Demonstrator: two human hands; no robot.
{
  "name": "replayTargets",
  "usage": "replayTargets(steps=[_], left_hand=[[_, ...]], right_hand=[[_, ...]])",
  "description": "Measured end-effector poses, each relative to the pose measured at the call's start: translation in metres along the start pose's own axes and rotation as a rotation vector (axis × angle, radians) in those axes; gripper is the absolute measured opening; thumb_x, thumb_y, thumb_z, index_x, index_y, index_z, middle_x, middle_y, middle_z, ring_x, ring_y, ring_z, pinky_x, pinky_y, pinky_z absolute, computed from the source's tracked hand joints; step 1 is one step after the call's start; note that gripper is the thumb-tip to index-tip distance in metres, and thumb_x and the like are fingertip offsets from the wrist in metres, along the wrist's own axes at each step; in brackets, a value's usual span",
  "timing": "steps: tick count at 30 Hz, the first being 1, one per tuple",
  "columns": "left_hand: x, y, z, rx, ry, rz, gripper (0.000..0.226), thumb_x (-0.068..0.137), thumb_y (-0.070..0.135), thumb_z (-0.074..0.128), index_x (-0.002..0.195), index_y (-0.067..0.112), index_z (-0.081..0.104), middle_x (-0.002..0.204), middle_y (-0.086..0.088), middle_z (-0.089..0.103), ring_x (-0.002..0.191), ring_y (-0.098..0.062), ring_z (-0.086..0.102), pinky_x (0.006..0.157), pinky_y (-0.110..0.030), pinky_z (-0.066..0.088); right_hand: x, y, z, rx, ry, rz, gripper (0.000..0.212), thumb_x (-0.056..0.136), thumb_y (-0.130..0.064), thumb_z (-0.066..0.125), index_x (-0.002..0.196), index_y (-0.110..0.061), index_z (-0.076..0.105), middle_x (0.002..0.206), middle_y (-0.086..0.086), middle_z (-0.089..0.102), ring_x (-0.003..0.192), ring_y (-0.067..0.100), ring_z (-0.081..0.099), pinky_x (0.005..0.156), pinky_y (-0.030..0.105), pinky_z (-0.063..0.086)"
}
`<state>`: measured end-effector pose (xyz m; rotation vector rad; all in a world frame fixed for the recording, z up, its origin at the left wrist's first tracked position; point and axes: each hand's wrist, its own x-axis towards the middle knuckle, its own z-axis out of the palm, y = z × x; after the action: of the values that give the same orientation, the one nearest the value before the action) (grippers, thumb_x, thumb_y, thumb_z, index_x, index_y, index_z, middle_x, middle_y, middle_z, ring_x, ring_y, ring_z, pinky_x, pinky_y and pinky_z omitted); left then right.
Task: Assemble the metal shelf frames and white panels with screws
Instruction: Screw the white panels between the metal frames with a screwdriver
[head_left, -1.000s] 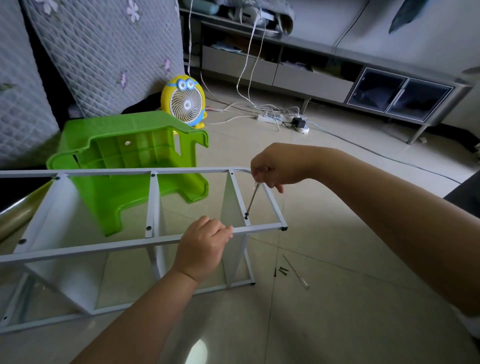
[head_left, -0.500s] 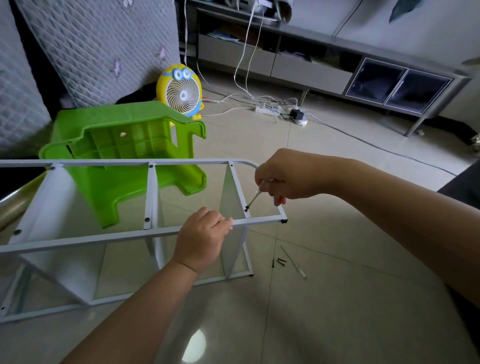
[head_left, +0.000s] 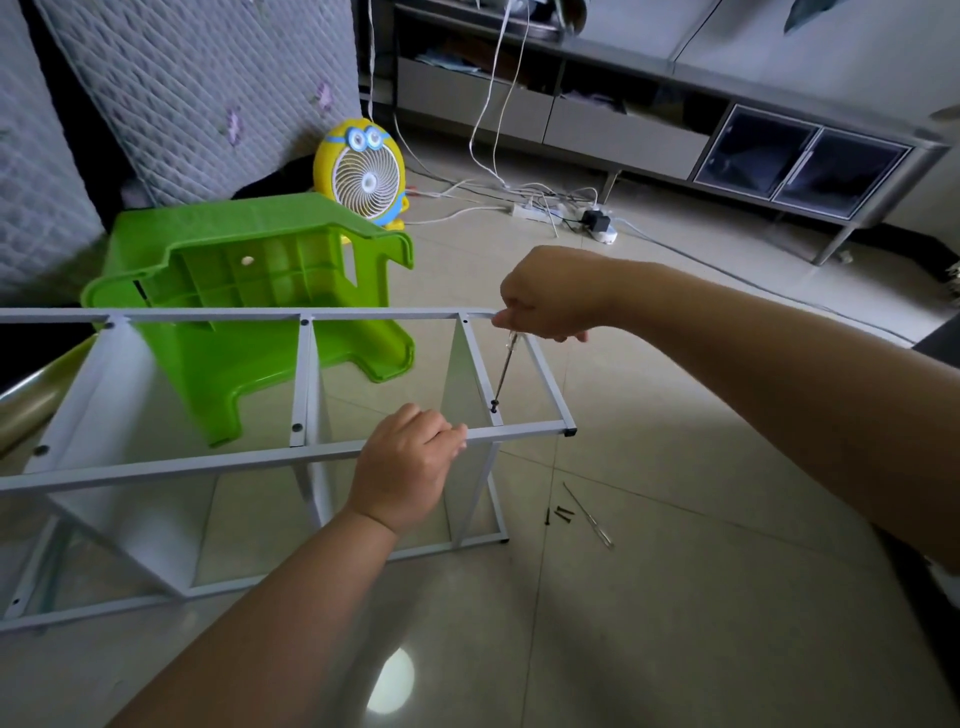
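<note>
The right hand (head_left: 550, 301), clenched round a slim steel screwdriver (head_left: 503, 371), has risen off the white metal shelf frame (head_left: 208, 315). The tip stays on the black screw (head_left: 493, 407), at two o'clock from the left hand (head_left: 410, 462), which keeps gripping the front rail (head_left: 208, 462). Probably mid-tightening; whether the screw is seated is unclear.
</note>
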<state>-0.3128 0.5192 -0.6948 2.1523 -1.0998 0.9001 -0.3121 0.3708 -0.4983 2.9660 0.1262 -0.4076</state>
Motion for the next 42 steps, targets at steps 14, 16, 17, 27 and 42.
replayTargets(steps=[14, 16, 17, 27, 42], left_hand=[[0.0, -0.001, 0.001, 0.001, 0.024, 0.002, 0.026, 0.08, 0.012, 0.049, 0.069, 0.006, 0.072, 0.055, -0.005, 0.054, 0.064, -0.018, 0.032, 0.048, -0.03, 0.039], [0.001, -0.001, 0.0, 0.005, 0.028, 0.007, 0.025, 0.079, 0.011, 0.049, 0.069, 0.007, 0.072, 0.055, -0.004, 0.054, 0.064, -0.018, 0.032, 0.047, -0.029, 0.04], [0.0, -0.001, 0.0, 0.006, 0.027, 0.009, 0.025, 0.079, 0.011, 0.049, 0.069, 0.007, 0.072, 0.055, -0.004, 0.054, 0.064, -0.018, 0.032, 0.049, -0.03, 0.038], [0.0, -0.002, 0.002, 0.026, 0.042, 0.028, 0.024, 0.079, 0.011, 0.05, 0.07, 0.007, 0.072, 0.055, -0.004, 0.055, 0.064, -0.016, 0.032, 0.053, -0.027, 0.035], [0.001, -0.001, 0.001, 0.037, 0.021, 0.006, 0.025, 0.08, 0.011, 0.049, 0.069, 0.007, 0.071, 0.057, -0.004, 0.055, 0.065, -0.017, 0.035, 0.053, -0.029, 0.037]], right_hand=[[-0.023, -0.025, 0.004, 0.003, -0.018, -0.081, 0.016, 0.094, -0.007, 0.04, 0.109, -0.002, 0.044, 0.091, 0.01, 0.053, 0.078, 0.021, 0.047, 0.061, 0.026, 0.031], [-0.02, -0.015, -0.001, -0.003, -0.006, -0.104, 0.019, 0.095, -0.012, 0.044, 0.111, -0.004, 0.052, 0.102, 0.01, 0.061, 0.082, 0.018, 0.052, 0.064, 0.022, 0.034], [-0.019, -0.01, -0.003, 0.008, -0.012, -0.12, 0.019, 0.095, -0.015, 0.046, 0.109, -0.005, 0.056, 0.096, 0.006, 0.063, 0.073, 0.014, 0.054, 0.061, 0.02, 0.036], [-0.011, 0.008, 0.003, -0.041, -0.008, 0.05, 0.04, 0.098, -0.035, 0.035, 0.075, -0.006, 0.048, 0.061, 0.004, 0.046, 0.055, 0.012, 0.04, 0.05, 0.019, 0.027], [-0.02, -0.015, 0.003, -0.184, -0.016, -0.125, 0.017, 0.096, -0.015, 0.041, 0.111, -0.006, 0.041, 0.086, 0.004, 0.046, 0.061, 0.013, 0.034, 0.064, 0.031, 0.035]])
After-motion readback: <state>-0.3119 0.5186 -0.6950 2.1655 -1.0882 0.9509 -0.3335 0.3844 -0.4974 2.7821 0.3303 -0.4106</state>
